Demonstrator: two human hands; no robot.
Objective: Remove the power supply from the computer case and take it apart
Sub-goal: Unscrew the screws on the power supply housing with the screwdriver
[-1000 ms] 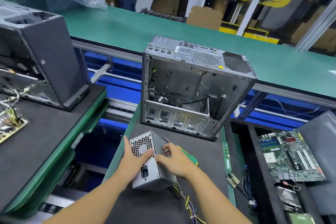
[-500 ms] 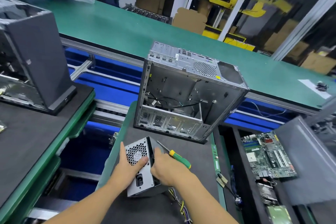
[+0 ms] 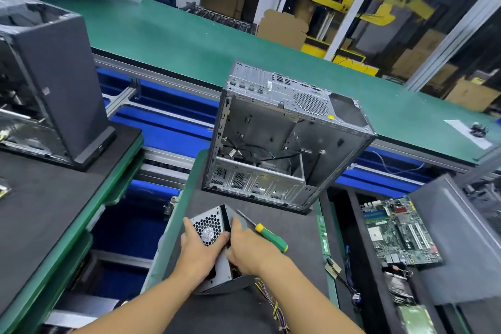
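The grey power supply (image 3: 214, 225) lies on the dark mat near me, its honeycomb fan grille facing up-left. My left hand (image 3: 199, 249) grips its grille side with the thumb across the mesh. My right hand (image 3: 248, 247) grips the other side, fingers curled into the seam where the cover gapes from the body. Coloured wires (image 3: 271, 298) trail from it toward me. The emptied computer case (image 3: 273, 144) stands open behind it, a few black cables inside.
A green-and-yellow screwdriver (image 3: 267, 233) lies just right of my right hand. A second case (image 3: 54, 84) stands on the left bench. A motherboard (image 3: 398, 230) sits in the right bin beside a grey panel (image 3: 461, 238). The green conveyor (image 3: 189, 32) runs behind.
My view has swung right and down. My right hand slid from the top of the power supply into its seam, and the cover has opened away from the body.
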